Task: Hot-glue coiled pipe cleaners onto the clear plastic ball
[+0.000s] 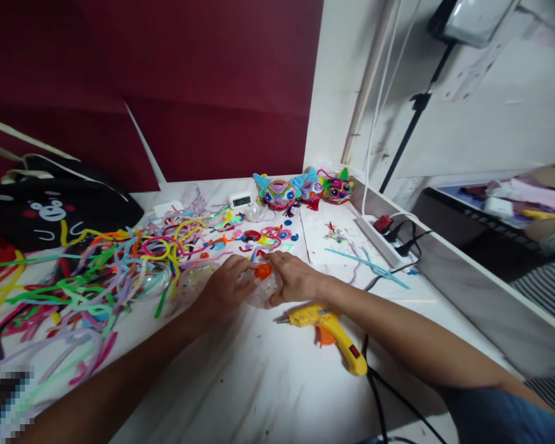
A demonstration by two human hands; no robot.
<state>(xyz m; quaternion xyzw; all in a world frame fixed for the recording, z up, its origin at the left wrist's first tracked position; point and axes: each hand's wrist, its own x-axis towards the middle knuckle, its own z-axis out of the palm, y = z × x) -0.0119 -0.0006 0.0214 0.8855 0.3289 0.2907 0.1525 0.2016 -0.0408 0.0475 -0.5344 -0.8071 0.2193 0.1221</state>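
Note:
A clear, roundish plastic piece [259,293] with an orange coiled disc [263,271] on its top sits between my two hands. My left hand [224,287] presses its fingers on the left side of the piece, beside the orange disc. On the other side my right hand [293,279] curls round it, thumb low and fingers on top. Crumpled clear plastic [192,283] lies left of my left hand. Just below my right wrist, a yellow hot glue gun [328,327] rests on its side, nozzle to the left.
Tangled pipe cleaners [115,265] cover the table's left. Several colourful animal-face ornaments [281,194] stand at the back, near a small digital timer [241,200]. A power strip [386,240] lies right; black cables [374,394] trail below. A striped sleeve [548,290] shows beyond the partition.

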